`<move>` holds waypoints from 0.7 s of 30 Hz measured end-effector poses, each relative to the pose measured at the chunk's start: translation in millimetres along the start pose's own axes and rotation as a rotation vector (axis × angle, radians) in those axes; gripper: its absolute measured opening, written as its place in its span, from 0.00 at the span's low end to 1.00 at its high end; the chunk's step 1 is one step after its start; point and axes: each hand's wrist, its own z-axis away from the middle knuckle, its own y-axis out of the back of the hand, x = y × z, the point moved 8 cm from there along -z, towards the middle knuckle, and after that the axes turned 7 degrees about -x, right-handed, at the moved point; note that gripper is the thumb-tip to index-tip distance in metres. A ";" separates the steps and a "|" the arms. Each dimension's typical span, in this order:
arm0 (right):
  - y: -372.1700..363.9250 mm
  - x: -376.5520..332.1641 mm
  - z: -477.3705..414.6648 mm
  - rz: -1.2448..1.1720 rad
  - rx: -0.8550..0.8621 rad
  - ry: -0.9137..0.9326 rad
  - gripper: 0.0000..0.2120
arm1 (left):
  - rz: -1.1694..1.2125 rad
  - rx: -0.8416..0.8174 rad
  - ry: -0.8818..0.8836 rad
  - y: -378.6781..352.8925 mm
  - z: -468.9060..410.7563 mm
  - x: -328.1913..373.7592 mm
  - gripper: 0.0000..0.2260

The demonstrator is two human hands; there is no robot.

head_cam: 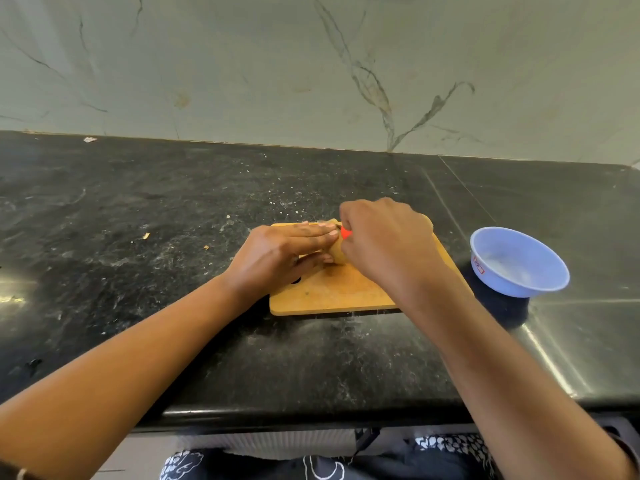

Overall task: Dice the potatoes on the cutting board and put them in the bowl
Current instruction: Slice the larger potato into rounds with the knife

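Far off at the upper left of the frame, a small white scrap (89, 139) lies where the black speckled counter (138, 220) meets the veined marble wall (311, 64). A few pale crumbs dot the stone to the left of the work. The person's left forearm runs up from the lower left corner. The left hand (284, 256) lies over the left part of the wooden cutting board (329, 292), with its fingers (311, 233) stretched out straight and close together, pressing down on the potato (336, 254). The potato sits on the far half of the board at mid-frame, wedged between the two hands, and only its tan end shows. Just right of it, the right hand (384, 244) is clenched with knuckles up around an orange handle (345, 233). Only a bright sliver of that handle peeks out beside the left fingertips. I cannot see any blade, as the fist and the potato hide it. The right forearm slants down across the board's right corner toward the lower right of the frame. Further right, apart from the board, a pale blue bowl (502, 287) stands on the counter with a red-and-white sticker (478, 266) on its near-left wall and a whitish film inside. Along the bottom edge, dark cloth with a white pattern (450, 445) shows below the counter's rounded lip.
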 end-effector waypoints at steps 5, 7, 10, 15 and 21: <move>2.8 1.3 1.5 0.062 -0.010 0.034 0.07 | 0.001 0.005 0.007 0.9 0.4 0.6 0.15; 7.3 7.8 6.9 0.065 0.000 0.023 0.04 | 0.006 0.016 0.008 1.6 0.2 0.3 0.15; 8.0 10.3 17.2 0.074 0.054 0.013 0.05 | 0.024 0.014 0.002 1.0 0.1 0.0 0.15; -5.3 10.4 37.6 0.066 0.192 -0.024 0.06 | 0.020 -0.007 0.004 0.7 0.4 0.5 0.15; -31.0 3.7 28.1 -0.002 0.273 -0.025 0.19 | -0.013 -0.012 0.004 -0.5 0.0 1.3 0.14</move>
